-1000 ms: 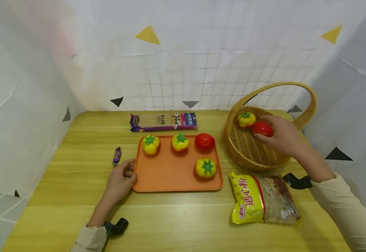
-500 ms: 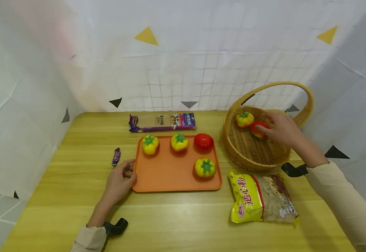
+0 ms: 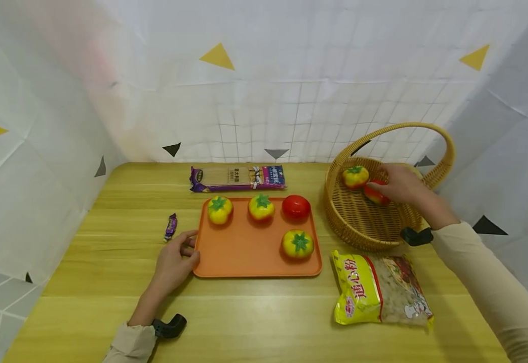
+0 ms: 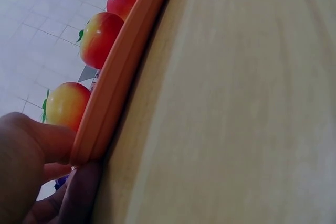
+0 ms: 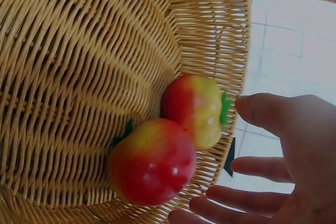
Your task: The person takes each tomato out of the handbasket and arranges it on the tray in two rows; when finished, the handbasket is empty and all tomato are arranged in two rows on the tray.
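Our left hand (image 3: 172,264) pinches the tray (image 3: 236,252); tugging could roll its tomatoes (image 3: 297,245). Our right hand (image 3: 402,185), fingers (image 5: 249,200) spread, could snag the basket handle (image 3: 449,151) near the desk's (image 3: 254,317) far-right corner.

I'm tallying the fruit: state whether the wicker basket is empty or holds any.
Holds some: the right wrist view shows two red-and-yellow fruits inside the basket, well short of filling it.

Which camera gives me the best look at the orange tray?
The head view: it shows the orange tray from above, nearly whole, with only the left hand at its left edge. The left wrist view shows mainly its outer side, close up and slanted. The right wrist view, looking into the basket, shows none of it.
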Demonstrator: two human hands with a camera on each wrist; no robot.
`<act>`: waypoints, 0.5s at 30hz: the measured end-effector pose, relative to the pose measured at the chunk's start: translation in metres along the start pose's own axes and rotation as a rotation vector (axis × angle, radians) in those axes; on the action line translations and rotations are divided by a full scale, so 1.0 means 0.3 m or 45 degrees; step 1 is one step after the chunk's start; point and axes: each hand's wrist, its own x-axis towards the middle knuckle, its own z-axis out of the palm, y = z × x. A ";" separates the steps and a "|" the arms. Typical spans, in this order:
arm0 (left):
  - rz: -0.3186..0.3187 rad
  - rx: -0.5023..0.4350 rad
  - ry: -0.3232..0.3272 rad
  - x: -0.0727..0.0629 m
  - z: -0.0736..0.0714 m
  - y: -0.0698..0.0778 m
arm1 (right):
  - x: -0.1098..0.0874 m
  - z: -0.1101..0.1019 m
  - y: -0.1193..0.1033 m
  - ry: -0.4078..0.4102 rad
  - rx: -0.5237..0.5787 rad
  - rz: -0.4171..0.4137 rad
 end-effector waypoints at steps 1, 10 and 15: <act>-0.001 0.000 -0.001 -0.001 0.001 0.000 | 0.003 0.006 0.006 -0.010 0.005 0.005; 0.021 0.015 0.011 0.000 0.003 -0.002 | 0.028 0.037 0.048 -0.039 -0.021 0.006; 0.020 0.023 0.015 0.001 0.004 -0.004 | 0.043 0.055 0.073 -0.064 -0.016 0.017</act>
